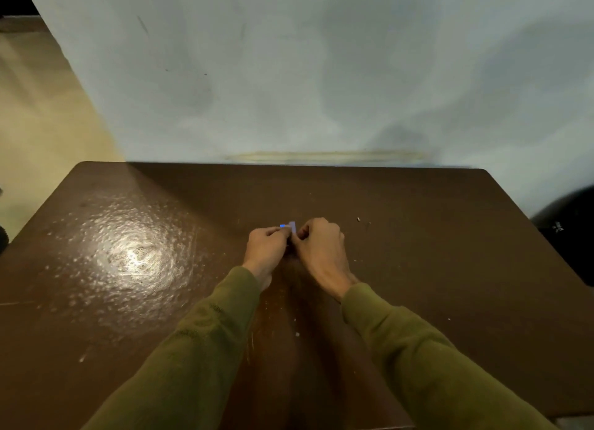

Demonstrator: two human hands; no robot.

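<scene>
Small pale piece held between both hands over a brown table

Small pale piece (292, 227) sits at the middle of the view, just above the table (434, 243), caught between the fingertips of both hands. It is too small and blurred to tell what it is; a bright blue bit (282, 226) shows at its left side.

At the far left, a strip of pale yellowish floor (38, 124) runs beside the table. A broad patch of glare (135, 256) lies on the left half of the tabletop, which looks rough and speckled there. The left sleeve (199, 343), olive green, comes up from the lower edge to the left hand (268, 248). That hand's fingers are curled in, and their tips grip the piece from the left, next to the blue bit.

The right hand (321, 246) touches the left one at the knuckles. Its fingers are curled too, and thumb and forefinger pinch the piece from the right and below. The right sleeve (418, 359), of the same green, leads down to the lower right corner.

Right of the hands, a small light speck (358, 219) lies on the tabletop, well apart from them. At the far right edge, a dark rounded object (569, 233) stands beside the table. A pale grey-blue wall (321, 76) rises behind the table's far edge
</scene>
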